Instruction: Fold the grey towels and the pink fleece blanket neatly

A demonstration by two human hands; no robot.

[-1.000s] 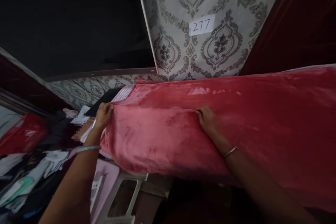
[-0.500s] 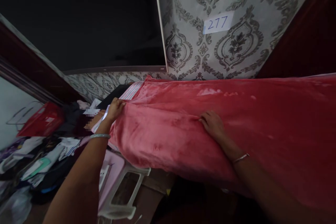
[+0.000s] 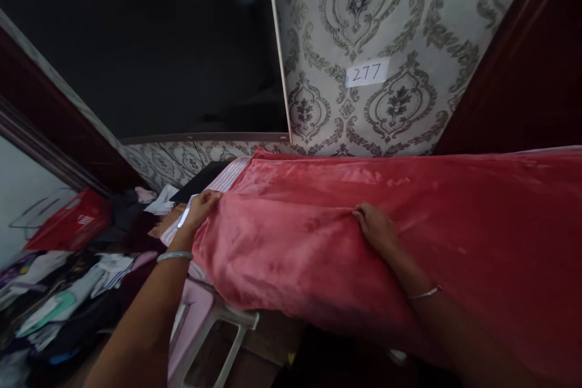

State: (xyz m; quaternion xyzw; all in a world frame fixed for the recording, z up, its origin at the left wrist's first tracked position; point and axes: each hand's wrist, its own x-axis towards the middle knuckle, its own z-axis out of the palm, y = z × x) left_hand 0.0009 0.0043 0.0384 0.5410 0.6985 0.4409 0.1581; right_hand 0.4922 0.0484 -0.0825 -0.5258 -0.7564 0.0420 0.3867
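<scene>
A plush red blanket (image 3: 282,248) lies spread over a long surface and hangs down its near side. At the blanket's left end, my left hand (image 3: 202,206) pinches its edge between thumb and fingers. My right hand (image 3: 375,227) is closed on a fold near the middle, and the cloth stretches in a straight ridge between both hands. Beneath the left end, a striped cloth (image 3: 230,176) shows past the blanket. What supports the blanket is mostly hidden.
A large dark television (image 3: 191,48) hangs on the patterned wall, beside a paper marked 277 (image 3: 367,73). At lower left are piled clothes (image 3: 68,303), a red bag (image 3: 68,221) and a pink and white plastic stool (image 3: 200,315).
My right hand has closed on the blanket and pulled a fold up, so the ridge between my hands is tauter. The left hand keeps its pinch. The view has tilted up slightly.
</scene>
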